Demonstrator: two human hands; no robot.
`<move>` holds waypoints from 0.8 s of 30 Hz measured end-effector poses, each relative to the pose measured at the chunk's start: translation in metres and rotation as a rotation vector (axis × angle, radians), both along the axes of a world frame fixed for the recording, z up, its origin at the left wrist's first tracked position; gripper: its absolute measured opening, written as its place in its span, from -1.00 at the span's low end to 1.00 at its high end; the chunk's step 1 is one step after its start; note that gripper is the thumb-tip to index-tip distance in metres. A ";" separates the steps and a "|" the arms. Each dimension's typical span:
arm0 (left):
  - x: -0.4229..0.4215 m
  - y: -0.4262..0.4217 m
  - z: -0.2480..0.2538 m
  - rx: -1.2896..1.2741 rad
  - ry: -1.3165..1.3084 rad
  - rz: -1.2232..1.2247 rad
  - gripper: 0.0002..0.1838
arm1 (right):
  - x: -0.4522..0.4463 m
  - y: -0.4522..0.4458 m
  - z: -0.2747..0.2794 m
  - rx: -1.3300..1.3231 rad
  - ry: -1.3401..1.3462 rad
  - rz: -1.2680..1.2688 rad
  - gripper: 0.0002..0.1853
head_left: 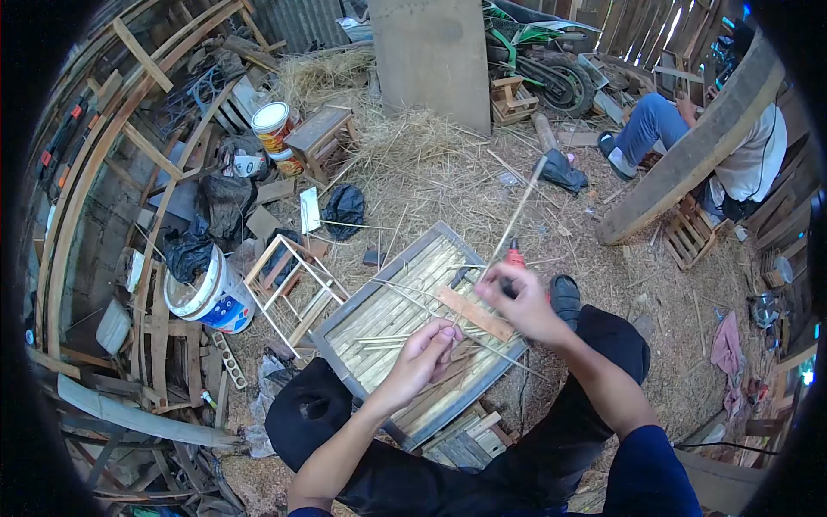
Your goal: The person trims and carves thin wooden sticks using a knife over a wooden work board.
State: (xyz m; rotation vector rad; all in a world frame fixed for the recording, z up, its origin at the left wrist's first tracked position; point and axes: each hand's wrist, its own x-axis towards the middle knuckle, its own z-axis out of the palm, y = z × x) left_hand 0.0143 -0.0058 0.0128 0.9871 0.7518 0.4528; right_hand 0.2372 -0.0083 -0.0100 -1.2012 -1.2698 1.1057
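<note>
My left hand (425, 351) is closed, thumb pressed to fingers, around the lower end of a thin bamboo strip (520, 207). The strip slants up to the right, past the fingertips of my right hand (519, 303), which appear closed around it, slightly blurred. Below both hands lies a framed slatted panel (405, 293) of split bamboo. Several loose strips (379, 341) rest across it. A flat brown wooden board (474, 314) lies on the panel under my hands. A red-handled tool (515, 255) stands just behind my right hand, partly hidden.
A small wooden frame (293, 289) and a white bucket (211, 293) stand at the left. Behind are a wooden stool (319, 133), a paint bucket (272, 126) and a motorcycle (551, 77). A slanting post (689, 164) rises at the right, with another person (659, 125) seated behind it.
</note>
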 end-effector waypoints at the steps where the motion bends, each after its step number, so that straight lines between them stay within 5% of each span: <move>1: 0.000 0.001 0.000 -0.082 -0.043 0.000 -0.77 | -0.008 -0.003 0.001 -0.028 -0.013 0.061 -0.73; 6: 0.001 0.006 0.008 -0.328 -0.180 0.000 -0.81 | -0.019 -0.004 0.006 -0.166 0.073 0.149 -0.71; 19: 0.006 0.006 0.018 -0.299 -0.198 -0.055 -0.83 | -0.011 -0.002 0.002 -0.027 0.038 0.067 -0.69; 24: 0.014 0.003 0.017 -0.230 -0.144 -0.015 -0.83 | -0.003 -0.012 0.006 0.118 -0.265 0.133 -0.60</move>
